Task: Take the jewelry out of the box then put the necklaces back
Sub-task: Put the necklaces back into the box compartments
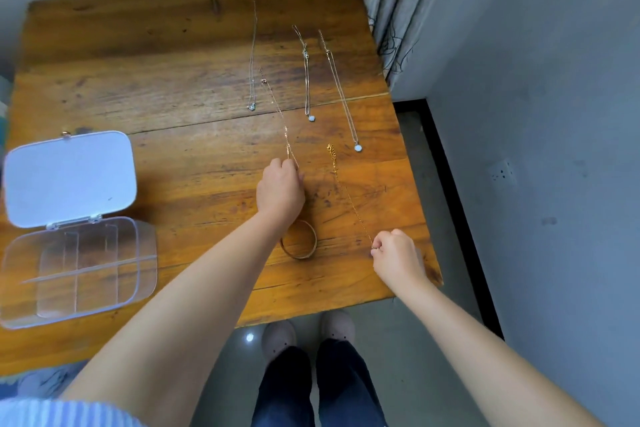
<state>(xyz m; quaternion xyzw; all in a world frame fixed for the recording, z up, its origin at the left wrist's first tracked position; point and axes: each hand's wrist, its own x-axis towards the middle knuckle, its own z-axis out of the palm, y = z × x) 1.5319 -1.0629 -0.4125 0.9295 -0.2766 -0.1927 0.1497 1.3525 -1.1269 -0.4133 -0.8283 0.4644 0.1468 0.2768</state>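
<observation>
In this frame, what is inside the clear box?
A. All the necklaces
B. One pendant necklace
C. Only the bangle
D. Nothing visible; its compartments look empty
D: the open box shows only bare dividers, while the necklaces lie stretched on the table, the bangle rests near the left hand, and the right hand pinches the end of a gold chain.

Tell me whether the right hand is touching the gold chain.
Touching. The head view shows the right hand pinching the near end of the gold chain.
</observation>
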